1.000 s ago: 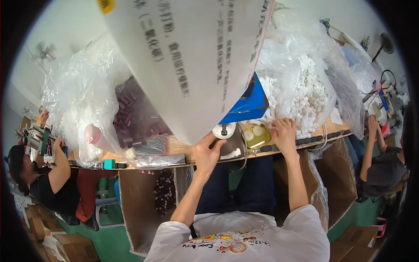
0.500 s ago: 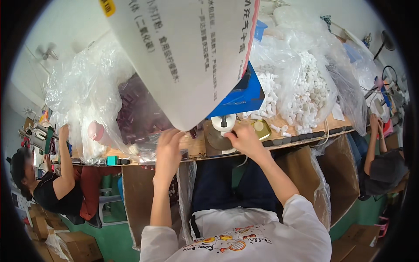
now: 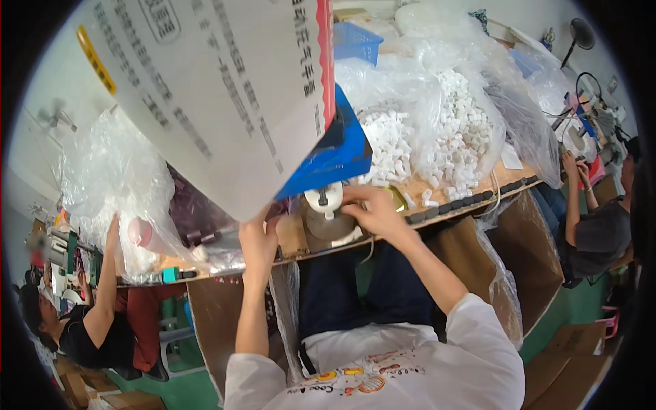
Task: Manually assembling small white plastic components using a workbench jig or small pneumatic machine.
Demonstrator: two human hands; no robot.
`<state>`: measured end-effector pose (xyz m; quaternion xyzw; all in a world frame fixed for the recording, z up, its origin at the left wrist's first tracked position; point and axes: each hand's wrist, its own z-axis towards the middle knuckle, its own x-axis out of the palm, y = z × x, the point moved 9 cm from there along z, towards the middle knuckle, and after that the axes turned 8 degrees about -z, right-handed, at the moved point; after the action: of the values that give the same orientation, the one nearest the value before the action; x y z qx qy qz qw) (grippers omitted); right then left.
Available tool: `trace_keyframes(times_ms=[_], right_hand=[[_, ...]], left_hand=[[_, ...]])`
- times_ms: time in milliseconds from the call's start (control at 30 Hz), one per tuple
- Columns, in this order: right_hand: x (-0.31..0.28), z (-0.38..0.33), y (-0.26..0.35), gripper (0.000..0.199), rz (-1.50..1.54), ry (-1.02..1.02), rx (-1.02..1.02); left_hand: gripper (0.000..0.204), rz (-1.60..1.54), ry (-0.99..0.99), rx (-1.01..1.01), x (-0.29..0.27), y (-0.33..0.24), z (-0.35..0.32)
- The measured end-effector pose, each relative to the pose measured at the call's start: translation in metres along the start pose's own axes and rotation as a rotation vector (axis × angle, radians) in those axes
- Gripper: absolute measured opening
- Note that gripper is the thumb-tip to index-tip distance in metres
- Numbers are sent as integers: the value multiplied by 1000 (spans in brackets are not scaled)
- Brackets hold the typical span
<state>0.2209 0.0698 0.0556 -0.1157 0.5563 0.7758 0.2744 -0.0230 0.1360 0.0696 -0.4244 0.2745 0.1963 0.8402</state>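
My left hand [image 3: 256, 240] reaches up to the bench edge [image 3: 451, 205], at a clear bag of dark purple parts [image 3: 195, 222]; its fingertips are tucked under a large white printed sheet [image 3: 219, 89]. My right hand [image 3: 372, 210] lies on a small press fixture, fingers curled beside its white knob [image 3: 324, 199] and over its grey round base [image 3: 326, 225]. Whether either hand holds a small part is hidden. A blue bin [image 3: 338, 160] stands just behind the fixture.
Clear bags of small white plastic pieces [image 3: 444, 137] pile up at the back right. More clear bags [image 3: 119, 184] sit at the left. One co-worker [image 3: 89, 328] sits at the left with an arm raised, another [image 3: 601, 229] at the right. Cardboard panels [image 3: 526, 246] hang under the bench.
My left hand went left from the fixture to the bag of dark parts. My right hand moved left from a yellowish piece onto the fixture.
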Motion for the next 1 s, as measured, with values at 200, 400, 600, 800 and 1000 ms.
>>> trace_keyframes(times_ms=[200, 400, 600, 800, 1000], right_hand=[[-143, -43, -91, 20, -708, -203, 372], [-142, -33, -98, 11, -556, -149, 291], [-84, -37, -80, 6, 176, -309, 184], [-49, -31, -26, 7, -614, -210, -252], [-23, -14, -21, 16, 385, -312, 170]], left_hand=[[28, -676, 41, -174, 33, -43, 0], [27, -472, 182, -11, 67, -50, -5], [23, -421, 36, 26, 64, -59, -13], [23, -318, -28, 14, 61, -63, -4], [24, -289, 131, -72, 71, -53, -7]])
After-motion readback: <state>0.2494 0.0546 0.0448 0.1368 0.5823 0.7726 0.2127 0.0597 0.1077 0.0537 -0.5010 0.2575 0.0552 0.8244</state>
